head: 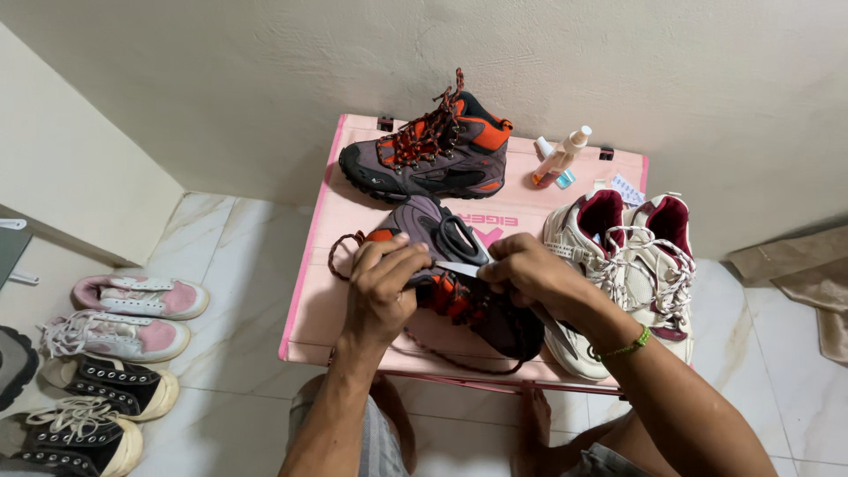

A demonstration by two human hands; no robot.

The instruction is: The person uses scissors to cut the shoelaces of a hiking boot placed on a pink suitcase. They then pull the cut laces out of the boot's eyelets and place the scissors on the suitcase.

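On the pink table (353,221), both hands' fingers (393,265) grip a boot (459,291).

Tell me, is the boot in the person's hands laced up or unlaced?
Unlaced: the lace trails loose off the boot across the pink table.

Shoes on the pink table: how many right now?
4. One grey-orange boot stands at the back; its mate is under the left hand and right hand; two white sneakers sit at the right.
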